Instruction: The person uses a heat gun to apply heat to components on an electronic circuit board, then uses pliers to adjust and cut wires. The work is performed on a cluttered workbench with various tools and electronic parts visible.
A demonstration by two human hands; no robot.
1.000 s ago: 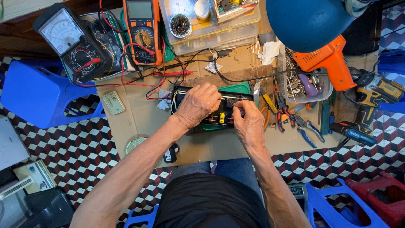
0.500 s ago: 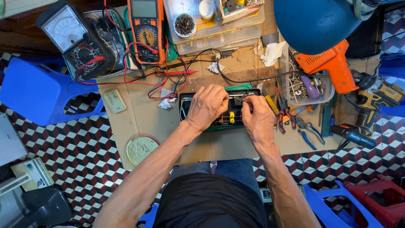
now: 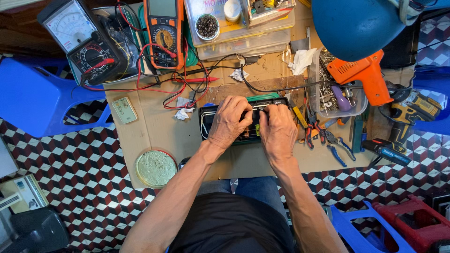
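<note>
Under both hands, at the middle of the cardboard-covered worktop [image 3: 154,136], lies a black open-topped electronic unit [image 3: 206,122] with wires and small parts exposed inside. The left hand [image 3: 228,122] lies over its left half, fingers curled down onto the inside; the right hand [image 3: 277,129] covers the right half, its grip pressed together on something small at the top edge, though what it pinches is hidden. The unit looks like a rigid plastic shell, light to moderate in weight, with delicate wiring; it would best be held by the outer walls, not the innards. Just right of the right grip lie pliers [image 3: 313,131] and cutters. Beyond the left grip sit red test leads [image 3: 194,80] and an orange multimeter [image 3: 163,30]; farther left, an analogue meter [image 3: 79,40].
</note>
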